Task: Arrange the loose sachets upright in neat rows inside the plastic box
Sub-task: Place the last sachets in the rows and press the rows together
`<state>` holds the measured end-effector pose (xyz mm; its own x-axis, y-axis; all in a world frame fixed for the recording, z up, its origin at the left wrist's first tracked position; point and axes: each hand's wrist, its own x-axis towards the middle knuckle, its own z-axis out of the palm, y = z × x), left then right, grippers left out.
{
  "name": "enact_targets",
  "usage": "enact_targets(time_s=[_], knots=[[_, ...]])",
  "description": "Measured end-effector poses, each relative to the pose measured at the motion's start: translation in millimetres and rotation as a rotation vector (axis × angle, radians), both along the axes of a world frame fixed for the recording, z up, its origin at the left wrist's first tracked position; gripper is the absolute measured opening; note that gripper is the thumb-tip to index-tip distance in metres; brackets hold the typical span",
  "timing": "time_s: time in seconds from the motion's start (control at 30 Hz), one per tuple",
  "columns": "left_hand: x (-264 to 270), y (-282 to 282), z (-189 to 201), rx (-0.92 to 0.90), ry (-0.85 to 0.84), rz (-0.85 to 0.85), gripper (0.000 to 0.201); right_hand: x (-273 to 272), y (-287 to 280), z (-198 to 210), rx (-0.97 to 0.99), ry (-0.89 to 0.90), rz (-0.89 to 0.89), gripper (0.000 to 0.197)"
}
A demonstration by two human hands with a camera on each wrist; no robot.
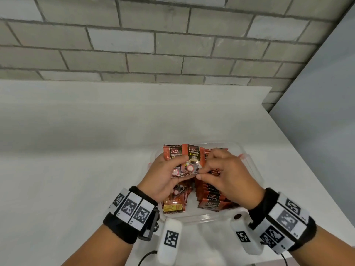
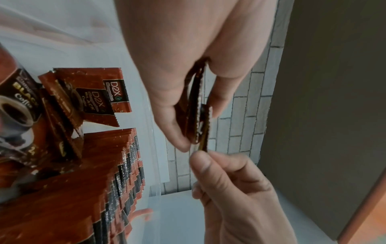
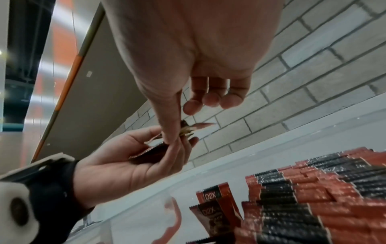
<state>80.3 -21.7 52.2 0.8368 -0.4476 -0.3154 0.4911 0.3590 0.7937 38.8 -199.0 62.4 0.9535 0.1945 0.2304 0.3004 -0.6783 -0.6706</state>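
The left hand [image 1: 165,175] is gripping a few sachets [image 1: 184,160] above the plastic box [image 1: 247,162] on the desk [image 1: 76,150]. The right hand [image 1: 226,173] is pinching one corner, probably to line them up before standing them in rows.

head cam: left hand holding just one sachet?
No, the left hand holds at least two sachets fanned side by side above the plastic box, and the right hand pinches their edge.
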Motion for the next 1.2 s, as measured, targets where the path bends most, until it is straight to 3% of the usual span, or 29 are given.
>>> enact_targets(time_s=[0.1, 0.23, 0.3, 0.43, 0.53, 0.73, 1.0, 1.2], knots=[[-1.0, 0.8, -0.9, 0.060, -0.068, -0.004, 0.025, -0.7, -2.4, 0.9, 0.009, 0.055, 0.006, 0.009], [-2.1, 0.8, -0.2, 0.105, -0.125, -0.033, 0.025, 5.8, -6.2, 12.2, 0.022, 0.034, -0.133, 0.032], [-4.5, -0.4, 0.6, 0.108, -0.156, -0.055, 0.023, 9.6, -6.7, 19.2, 0.050, 0.126, -0.169, 0.040], [-7.2, -0.6, 0.9, 0.111, -0.193, -0.077, 0.021, 11.4, -15.4, 29.5, 0.129, 0.338, -0.114, 0.028], [-4.3, 2.6, -0.5, 0.112, -0.143, -0.021, 0.010, 1.7, -24.1, 29.5, 0.029, 0.381, -0.059, 0.018], [0.7, 10.6, -6.5, 0.136, -0.069, 0.031, 0.009, -26.6, -26.5, 15.3, -0.180, 0.446, 0.041, 0.013], [-0.1, 11.2, -7.4, 0.125, -0.018, 0.027, 0.017, -33.9, -26.7, -5.2, -0.539, 0.288, 0.044, 0.007], [-0.6, 11.0, -7.2, 0.133, -0.005, 0.023, 0.014, -33.6, -23.2, -12.9, -0.648, 0.282, 0.084, 0.011]])
